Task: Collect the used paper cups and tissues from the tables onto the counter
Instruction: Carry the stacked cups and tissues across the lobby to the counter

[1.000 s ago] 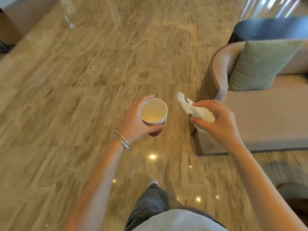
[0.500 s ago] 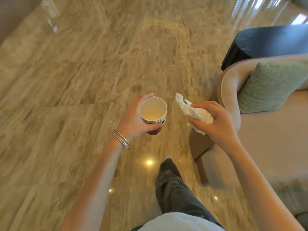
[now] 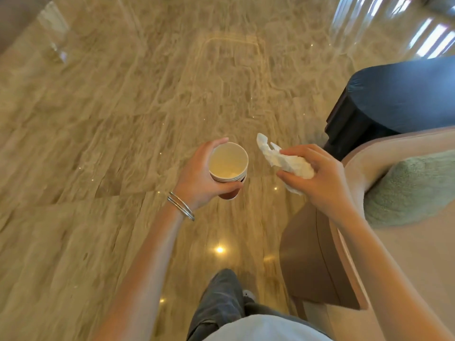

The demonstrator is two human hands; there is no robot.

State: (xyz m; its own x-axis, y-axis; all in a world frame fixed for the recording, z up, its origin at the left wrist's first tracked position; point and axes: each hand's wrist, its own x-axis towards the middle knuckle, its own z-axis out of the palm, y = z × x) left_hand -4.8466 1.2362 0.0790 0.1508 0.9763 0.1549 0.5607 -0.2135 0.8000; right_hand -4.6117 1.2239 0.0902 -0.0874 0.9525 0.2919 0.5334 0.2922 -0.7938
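Obs.: my left hand (image 3: pixel 199 178) is wrapped around a nested stack of paper cups (image 3: pixel 228 166), thumb on the near side, fingers curled round the far side. The stack is upright, mouth open toward me; several rims show one inside another, the inside is pale, the outer wall dark red. Two thin metal bangles (image 3: pixel 181 206) sit on that wrist.

My right hand (image 3: pixel 320 178) is clenched on a crumpled white tissue (image 3: pixel 285 161); one loose end sticks out past my fingertips toward the cups, not touching them.

Position relative to the beige sofa (image 3: pixel 406 254): both hands are held in the air over polished marble floor (image 3: pixel 123 119), the tissue hand just beside the sofa's curved arm, the cups further out to its left. A green cushion (image 3: pixel 413 188) lies on the sofa seat. A dark blue chair (image 3: pixel 398 94) stands beyond the sofa.
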